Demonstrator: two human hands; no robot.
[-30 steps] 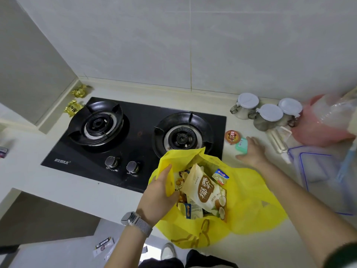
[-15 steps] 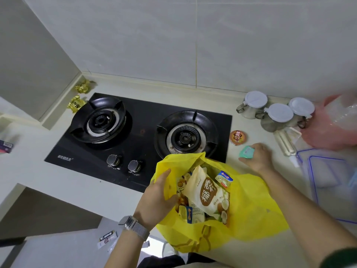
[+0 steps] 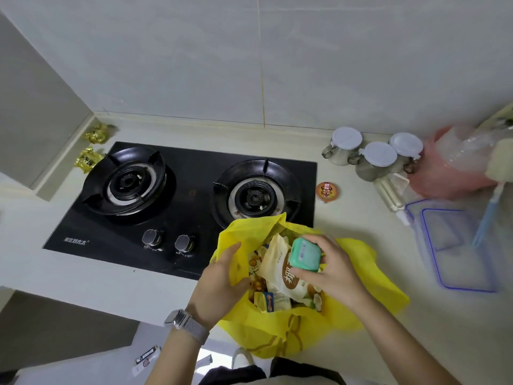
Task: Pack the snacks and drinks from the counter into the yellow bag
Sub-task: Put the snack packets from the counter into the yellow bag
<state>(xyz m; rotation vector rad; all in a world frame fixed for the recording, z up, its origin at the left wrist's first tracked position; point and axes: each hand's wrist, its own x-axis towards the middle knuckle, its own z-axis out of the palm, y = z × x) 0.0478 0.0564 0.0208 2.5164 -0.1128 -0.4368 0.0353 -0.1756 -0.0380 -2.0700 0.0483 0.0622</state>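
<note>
On your black hob [image 3: 194,195], a line of small white brand lettering sits at its front left corner, too small to make out. The cream snack packet [image 3: 286,273] in the yellow bag [image 3: 361,276] carries a large brown Chinese character, partly covered by your right hand [image 3: 333,269]. The mint-green box [image 3: 304,254] you hold there has a pale label with print too fine to read. The round orange cup [image 3: 328,192] beside the hob's right edge shows a red printed lid, unreadable. The two gold wrappers [image 3: 88,160] near the hob's back left corner bear dark characters, blurred.
</note>
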